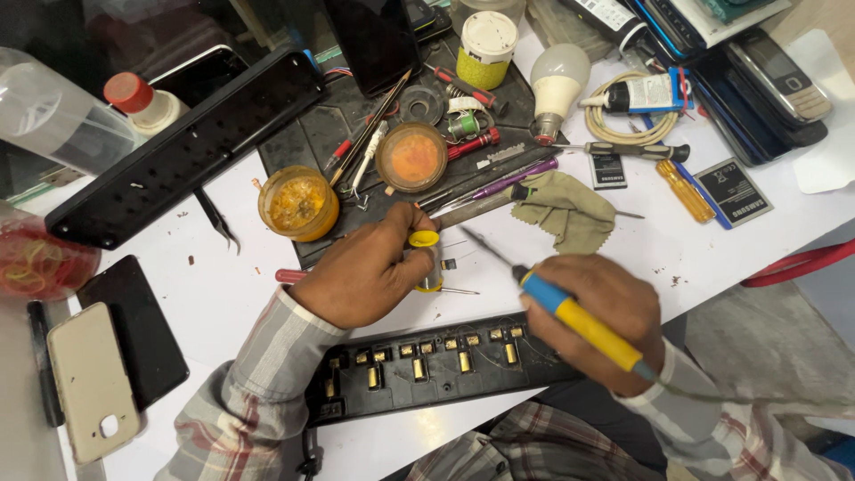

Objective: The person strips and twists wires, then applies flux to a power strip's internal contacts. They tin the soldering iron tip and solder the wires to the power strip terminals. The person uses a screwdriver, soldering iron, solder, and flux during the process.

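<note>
Both hands work low over a white table [223, 294]. Closed in a loose fist, the left hand [370, 267] grips a small yellow-capped spool of solder wire [426, 258], with a thin strand [459, 290] sticking out to the right of it. Wrapped fully around its handle, the right hand [606, 312] holds a soldering iron with a blue and yellow grip [579, 322], whose dark metal tip [485, 248] points up and left, ending just beside the spool. Below both hands lies an opened black power strip [427, 365], its row of brass contacts and thin wires exposed, near the table's front edge. Another long black power strip casing [187, 151] lies slantwise at the upper left. Between them, on a dark work mat [312, 134], stand two round amber flux tins [298, 203], with red-handled screwdrivers [468, 142] near them. An olive cloth [565, 209] lies close above the right hand, and a white light bulb [557, 85] rests further up. A beige phone cover [89, 383] lies at the far left.
</note>
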The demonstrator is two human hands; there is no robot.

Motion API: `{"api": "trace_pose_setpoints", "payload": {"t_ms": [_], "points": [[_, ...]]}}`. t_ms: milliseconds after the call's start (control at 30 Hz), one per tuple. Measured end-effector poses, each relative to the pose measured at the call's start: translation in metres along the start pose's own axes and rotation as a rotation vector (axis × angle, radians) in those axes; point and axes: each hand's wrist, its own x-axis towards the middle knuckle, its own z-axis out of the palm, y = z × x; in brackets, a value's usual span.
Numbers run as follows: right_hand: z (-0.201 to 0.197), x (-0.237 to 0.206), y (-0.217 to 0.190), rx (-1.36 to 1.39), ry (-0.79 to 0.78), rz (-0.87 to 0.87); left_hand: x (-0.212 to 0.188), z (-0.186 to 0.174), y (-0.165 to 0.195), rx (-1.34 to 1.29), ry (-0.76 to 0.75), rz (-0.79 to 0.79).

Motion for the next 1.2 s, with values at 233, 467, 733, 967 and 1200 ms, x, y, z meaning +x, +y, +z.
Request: {"api": "trace_pose_setpoints", "payload": {"t_ms": [233, 467, 733, 967, 1200], "points": [[0.005, -0.002, 0.004, -0.115, 0.028, -0.103, -0.001, 0.000, 0.000, 0.009, -0.009, -0.024], [0.001, -0.004, 0.012, -0.149, 0.006, -0.210, -0.001, 0.001, 0.000, -0.002, 0.008, 0.002], [0.000, -0.002, 0.003, -0.036, -0.004, -0.010, 0.000, 0.002, -0.002, 0.016, 0.009, -0.028], [-0.003, 0.000, 0.004, -0.118, -0.034, -0.209, -0.002, 0.002, -0.001, 0.022, 0.003, -0.058], [-0.006, 0.006, 0.008, -0.206, -0.019, -0.320, -0.002, 0.001, -0.002, 0.024, 0.012, -0.022]]}}
